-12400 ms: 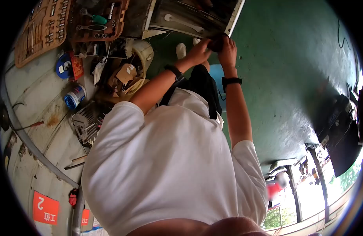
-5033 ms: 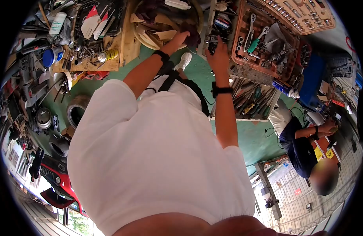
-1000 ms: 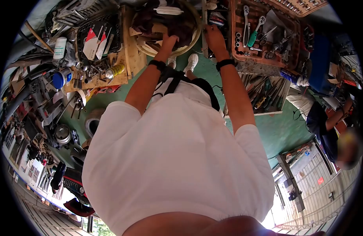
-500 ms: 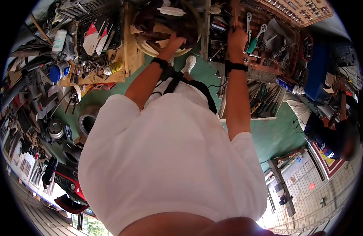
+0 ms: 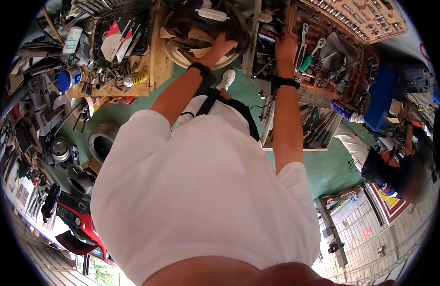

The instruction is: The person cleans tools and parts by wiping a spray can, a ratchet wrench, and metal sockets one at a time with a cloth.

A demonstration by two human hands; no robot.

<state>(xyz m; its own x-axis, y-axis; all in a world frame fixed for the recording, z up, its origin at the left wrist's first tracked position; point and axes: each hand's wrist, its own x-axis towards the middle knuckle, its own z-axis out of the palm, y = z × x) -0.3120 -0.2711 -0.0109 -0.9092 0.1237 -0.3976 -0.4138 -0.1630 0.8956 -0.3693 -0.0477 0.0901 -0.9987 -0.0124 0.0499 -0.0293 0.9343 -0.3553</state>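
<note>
My left hand (image 5: 225, 45) is over the right side of a round bin (image 5: 183, 62), its fingers closed on a dark red cloth (image 5: 241, 42). More dark cloth and torn cardboard (image 5: 196, 34) lie in the bin. My right hand (image 5: 286, 46) is at the left edge of an orange socket case (image 5: 320, 86), its fingers curled together. What they hold, if anything, is hidden. Just right of it lie a ratchet (image 5: 303, 35) and a green-handled ratchet (image 5: 307, 62). A narrow compartment of small items (image 5: 267, 37) is on its left.
At the left is a wooden bench (image 5: 160, 62) with tools, a yellow can (image 5: 135, 79) and a blue-lidded tub (image 5: 69, 78). Below the case is a drawer of screwdrivers (image 5: 317, 125). Another person (image 5: 384, 169) is at the far right. A tyre (image 5: 103, 140) lies lower left.
Compared with a second ago, my right hand has moved right, from the narrow compartment to the case edge. My left hand has shifted right over the bin, and dark cloth now shows beyond its fingers.
</note>
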